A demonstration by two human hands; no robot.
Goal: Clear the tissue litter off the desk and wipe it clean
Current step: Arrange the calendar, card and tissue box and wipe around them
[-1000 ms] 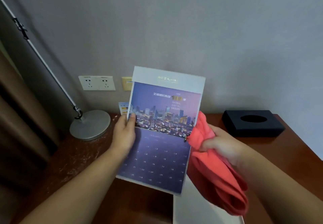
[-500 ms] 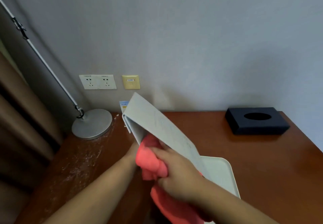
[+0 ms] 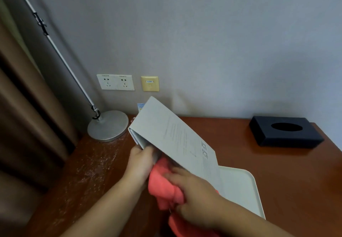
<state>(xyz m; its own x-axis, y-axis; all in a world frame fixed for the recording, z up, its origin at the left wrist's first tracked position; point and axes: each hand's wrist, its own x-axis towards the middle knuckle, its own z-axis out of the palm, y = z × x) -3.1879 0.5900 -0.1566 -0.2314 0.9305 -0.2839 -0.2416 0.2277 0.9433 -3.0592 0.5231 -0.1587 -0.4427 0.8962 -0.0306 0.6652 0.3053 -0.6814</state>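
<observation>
My left hand [image 3: 140, 162] grips the lower edge of a grey desk calendar [image 3: 174, 136], held tilted above the brown wooden desk [image 3: 288, 177] with its plain back facing up. My right hand [image 3: 194, 194] is closed on a coral-red cloth [image 3: 162, 183], pressed against the underside of the calendar. Pale dusty smears and specks cover the desk's left part [image 3: 88, 170]. No loose tissue is clearly visible.
A white tray [image 3: 244, 188] lies on the desk under the calendar's right end. A black tissue box [image 3: 285, 133] stands at the back right. A lamp's round metal base [image 3: 108, 127] sits back left, below wall sockets [image 3: 115, 82]. Brown curtains [image 3: 22, 110] hang at left.
The calendar has been tipped from upright, picture side towards me, to tilted with its grey back up. My right hand with the cloth moved left, under the calendar.
</observation>
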